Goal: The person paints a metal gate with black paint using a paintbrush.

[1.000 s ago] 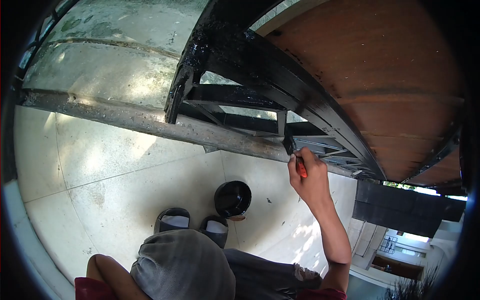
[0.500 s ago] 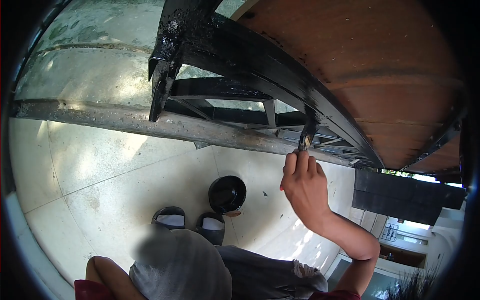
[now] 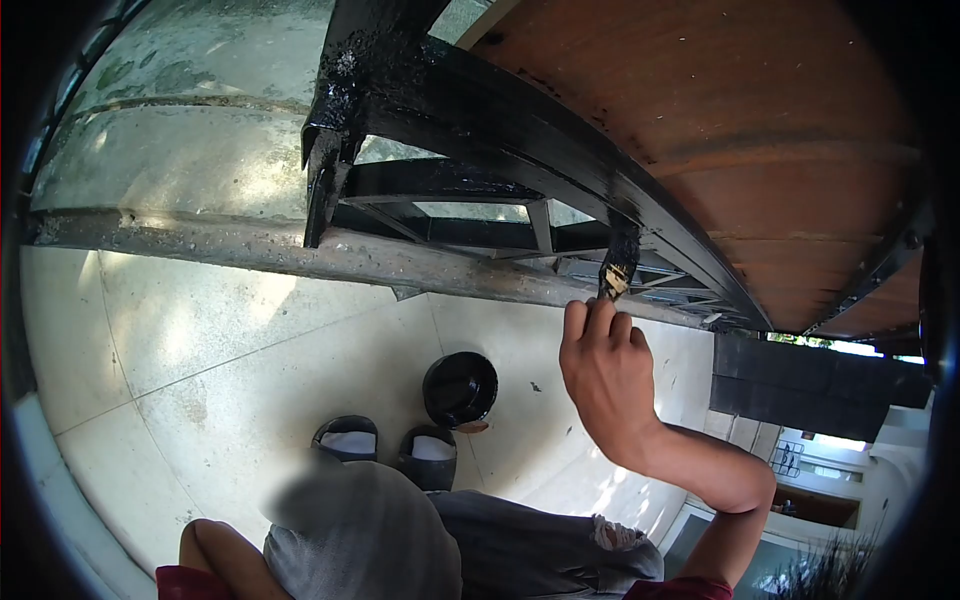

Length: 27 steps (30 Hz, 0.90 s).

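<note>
Facing the black metal frame (image 3: pixel 480 110), the dark pot (image 3: pixel 460 390) set down near me, I work with my right grip (image 3: pixel 610 380) (my left hand is out of view); it pinches the brush (image 3: pixel 617 276), just moved higher against the frame; the coating seems to have reached another stretch.

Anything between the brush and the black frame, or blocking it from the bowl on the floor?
Nothing visible. The right hand holds the brush up at the black frame. Toward the bowl, only the concrete strip and bare tiles show between; the nearer slipper sits beside the bowl, off that line.
</note>
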Motion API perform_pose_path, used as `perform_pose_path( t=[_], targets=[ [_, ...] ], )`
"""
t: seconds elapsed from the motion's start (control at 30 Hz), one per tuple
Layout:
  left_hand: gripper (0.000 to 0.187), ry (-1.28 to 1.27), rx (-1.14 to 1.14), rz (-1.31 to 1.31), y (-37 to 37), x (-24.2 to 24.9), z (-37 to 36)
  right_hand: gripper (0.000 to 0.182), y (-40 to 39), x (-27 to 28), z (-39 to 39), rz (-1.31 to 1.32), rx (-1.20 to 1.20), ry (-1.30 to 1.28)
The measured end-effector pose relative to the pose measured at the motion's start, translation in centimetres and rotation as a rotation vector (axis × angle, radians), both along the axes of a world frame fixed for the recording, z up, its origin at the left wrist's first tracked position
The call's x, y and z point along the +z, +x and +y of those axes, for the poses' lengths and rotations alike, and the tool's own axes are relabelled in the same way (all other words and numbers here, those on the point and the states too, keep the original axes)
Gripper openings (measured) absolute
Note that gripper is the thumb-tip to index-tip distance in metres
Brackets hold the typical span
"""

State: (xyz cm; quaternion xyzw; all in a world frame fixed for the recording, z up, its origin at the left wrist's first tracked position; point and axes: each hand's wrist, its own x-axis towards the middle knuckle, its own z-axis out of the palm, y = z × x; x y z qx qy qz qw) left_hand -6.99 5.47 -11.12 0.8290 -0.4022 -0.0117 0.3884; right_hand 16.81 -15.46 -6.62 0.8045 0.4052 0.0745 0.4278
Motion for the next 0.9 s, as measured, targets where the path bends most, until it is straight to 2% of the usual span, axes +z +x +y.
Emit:
perform_pose_path(
  t=[0.1,0.23,0.33,0.37,0.43,0.57,0.63,0.9],
  targets=[
    [0.041,-0.001,-0.014,0.001,-0.1,0.1,0.0,0.019,-0.1,0.0,0.2,0.046,-0.024,0.07],
    [0.041,0.004,-0.038,0.005,0.0,0.2,0.1,0.021,-0.4,0.8,-0.2,-0.057,0.032,-0.051],
    [0.041,0.007,-0.054,0.003,0.1,0.3,0.2,0.028,-2.5,2.3,-1.1,0.325,-0.166,0.133],
    [0.041,0.005,-0.064,0.006,0.1,0.4,0.2,0.028,-2.9,2.6,-1.7,0.321,-0.176,0.134],
    [0.041,0.008,-0.078,0.004,0.2,0.4,0.1,0.027,-3.4,3.3,-2.8,0.492,-0.254,0.18],
    [0.041,0.016,-0.114,0.003,0.4,0.6,-0.2,0.024,-3.8,3.9,-5.3,0.555,-0.241,0.246],
    [0.041,0.027,-0.129,0.001,0.6,0.6,-0.2,0.025,-3.9,3.9,-6.3,0.602,-0.234,0.368],
    [0.041,0.062,-0.186,0.006,1.2,1.3,0.3,0.024,-2.3,3.2,-9.4,0.701,-0.247,0.451]
  ],
)
